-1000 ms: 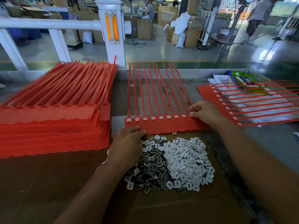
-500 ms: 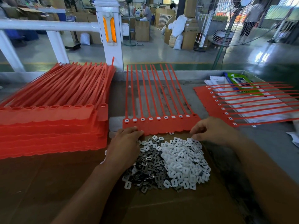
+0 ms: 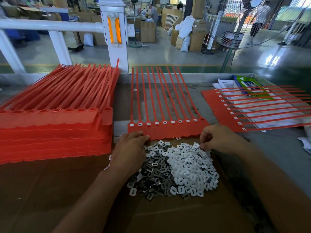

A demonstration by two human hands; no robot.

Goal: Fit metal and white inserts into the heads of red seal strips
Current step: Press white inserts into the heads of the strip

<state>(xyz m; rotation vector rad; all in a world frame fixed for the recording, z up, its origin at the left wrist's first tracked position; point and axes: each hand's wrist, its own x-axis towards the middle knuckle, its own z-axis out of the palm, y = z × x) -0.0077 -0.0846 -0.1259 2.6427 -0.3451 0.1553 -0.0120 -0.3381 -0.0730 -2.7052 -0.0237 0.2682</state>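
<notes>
Cardboard [image 3: 50, 190]: R grip [image 3: 217, 138] pinches white insert [image 3: 196, 145], L grip [image 3: 130, 148] touches red strip [image 3: 168, 132].

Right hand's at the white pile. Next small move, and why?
Likely the right hand lifts the white insert it seems to pinch to the rightmost head of the middle sheet. That head shows no white; the others do, and the left hand rests on the sheet's edge.

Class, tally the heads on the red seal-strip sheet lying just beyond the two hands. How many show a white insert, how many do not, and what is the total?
Heads on the flat red plastic seal-strip sheet showing a white rectangular insert: 9
Red head at the right end, no white insert showing: 1
Total heads: 10
</notes>
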